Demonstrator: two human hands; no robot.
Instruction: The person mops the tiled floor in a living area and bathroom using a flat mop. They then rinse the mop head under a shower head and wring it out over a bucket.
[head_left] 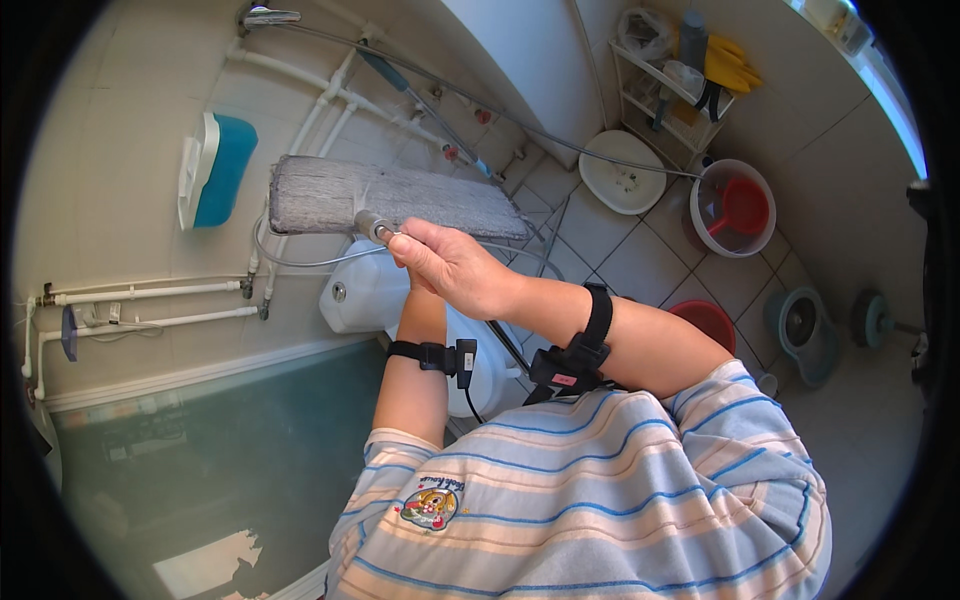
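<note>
A flat mop (450, 196) with a shaggy grey pad is raised in front of me, tilted, above the toilet. My right hand (452, 268) is closed around the mop's handle, close below the grey metal joint (372, 226) at the pad. A dark pole (508, 345) shows beneath my right forearm. My left hand (424, 289) is just behind the right one, and its fingers are hidden. Both forearms wear black straps with small boxes. The white toilet (360, 290), with a round flush button, lies below the mop.
White pipes (320, 90) and a teal-and-white wall box (222, 170) are on the left wall. A metal hose (560, 140) runs to a white bucket (700, 225) holding a red dipper (742, 205). Nearby are a white basin (597, 160), a shelf (640, 72) and a greenish tub (200, 440).
</note>
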